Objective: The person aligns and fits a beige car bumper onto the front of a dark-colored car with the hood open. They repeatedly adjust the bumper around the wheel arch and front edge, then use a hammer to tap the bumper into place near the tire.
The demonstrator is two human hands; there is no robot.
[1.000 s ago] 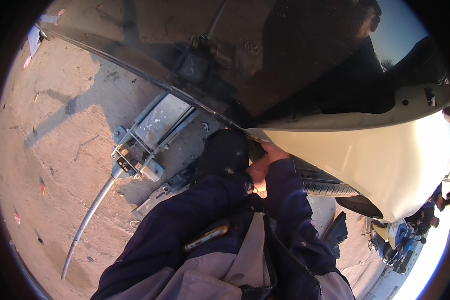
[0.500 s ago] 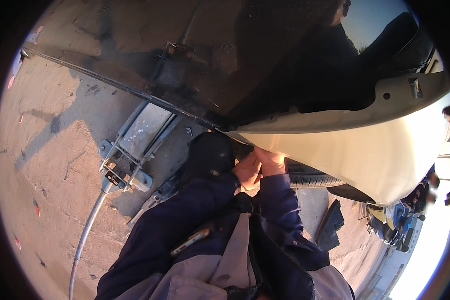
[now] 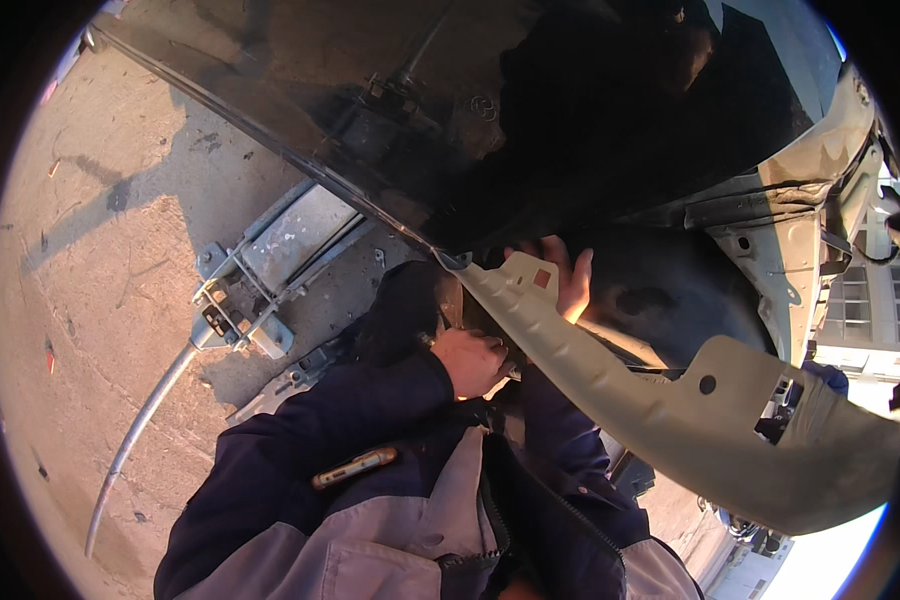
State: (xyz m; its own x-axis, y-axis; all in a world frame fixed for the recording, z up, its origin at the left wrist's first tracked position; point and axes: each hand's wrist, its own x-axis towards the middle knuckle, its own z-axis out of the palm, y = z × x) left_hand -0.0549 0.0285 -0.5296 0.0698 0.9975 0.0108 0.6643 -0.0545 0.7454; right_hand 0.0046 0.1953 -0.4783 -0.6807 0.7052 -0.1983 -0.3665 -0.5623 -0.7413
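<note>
A cream body panel (image 3: 630, 420), its inner flange turned upward, runs diagonally from the dark door's edge (image 3: 370, 200) to the lower right. Behind it is a black curved wheel-arch liner (image 3: 690, 290). My left hand (image 3: 468, 358) is closed low beside the panel's left edge; whatever its fingers hold is hidden. My right hand (image 3: 570, 280) reaches up behind the panel's tabbed flange, fingers spread and partly visible against the dark liner, palm mostly covered by the panel. My dark-trousered knee (image 3: 385, 300) is just left of both hands.
A floor jack (image 3: 285, 240) with a long handle (image 3: 140, 430) lies on concrete ground (image 3: 90, 300) at left. A grey metal piece (image 3: 280, 390) lies beside my knee. A phone (image 3: 355, 467) rests at my chest pocket. A building (image 3: 850, 300) shows at far right.
The cream panel has swung outward and down, exposing the liner and body metal. My right hand has moved up behind it; my left hand has shifted slightly down and left.
</note>
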